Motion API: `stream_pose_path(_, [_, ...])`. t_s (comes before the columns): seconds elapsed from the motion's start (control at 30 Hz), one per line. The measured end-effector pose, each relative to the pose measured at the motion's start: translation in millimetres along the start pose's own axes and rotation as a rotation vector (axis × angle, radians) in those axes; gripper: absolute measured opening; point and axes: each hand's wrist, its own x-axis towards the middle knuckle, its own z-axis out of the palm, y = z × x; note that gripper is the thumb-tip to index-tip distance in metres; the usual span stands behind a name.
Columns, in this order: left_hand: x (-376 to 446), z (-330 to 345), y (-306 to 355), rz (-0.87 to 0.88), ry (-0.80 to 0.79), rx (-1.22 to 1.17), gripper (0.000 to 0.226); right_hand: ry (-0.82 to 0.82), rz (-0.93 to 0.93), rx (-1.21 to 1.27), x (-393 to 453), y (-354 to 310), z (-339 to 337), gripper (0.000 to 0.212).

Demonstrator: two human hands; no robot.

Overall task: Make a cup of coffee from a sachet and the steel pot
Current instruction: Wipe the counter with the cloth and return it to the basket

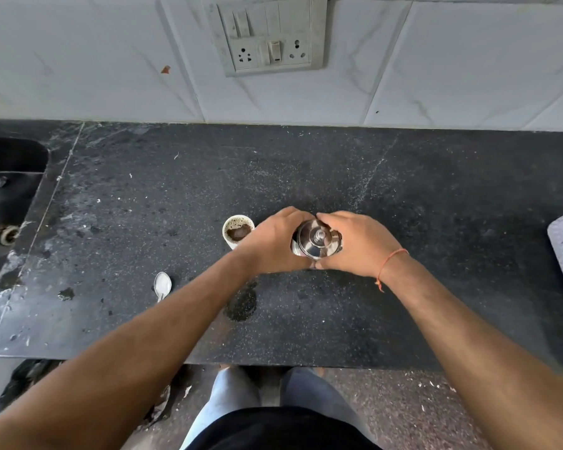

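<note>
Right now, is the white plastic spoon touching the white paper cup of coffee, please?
Apart: the head view shows bare black counter between spoon and cup.

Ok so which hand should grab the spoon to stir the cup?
Probably the left hand: the spoon and cup both lie on its side, while the right hand sits beyond the steel pot.
</note>
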Motion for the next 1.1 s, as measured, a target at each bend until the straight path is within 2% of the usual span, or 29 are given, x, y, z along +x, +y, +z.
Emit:
stream_pose_path(0.3, [29.6, 0.5, -16.4, -0.076, -0.006, 0.03, 0.086, -0.012, -0.015, -0.019, 43.6, 16.1, 1.8, 0.105])
stream_pose_path(0.47, [26.3, 7.2, -15.1, -0.113, -0.002, 0.03, 0.088, -0.024, -0.023, -0.012, 42.5, 22.7, 4.6, 0.11])
stream_pose_path(0.6, [16.7, 6.4, -10.7, -0.143, -0.025, 0.091, 0.107, -0.028, -0.042, -0.015, 33.2, 26.2, 8.9, 0.116])
stream_pose_path(0.7, [8.1, 1.6, -4.7, -0.156, -0.028, 0.189, 0.116, 0.036, -0.073, -0.003, 17.1, 32.9, 8.8, 0.115])
stream_pose_path(0.87, [3.9, 1.9, 23.1, -0.029, 0.11, 0.391, 0.101, 0.222, -0.118, -0.104, -19.5, 43.4, -2.6, 0.098])
stream_pose_path(1.1, [32.9, 30.8, 94.0, 0.214, 0.113, 0.564, 0.092, 0.351, 0.099, -0.208, -90.5, 69.2, -22.2, 0.091])
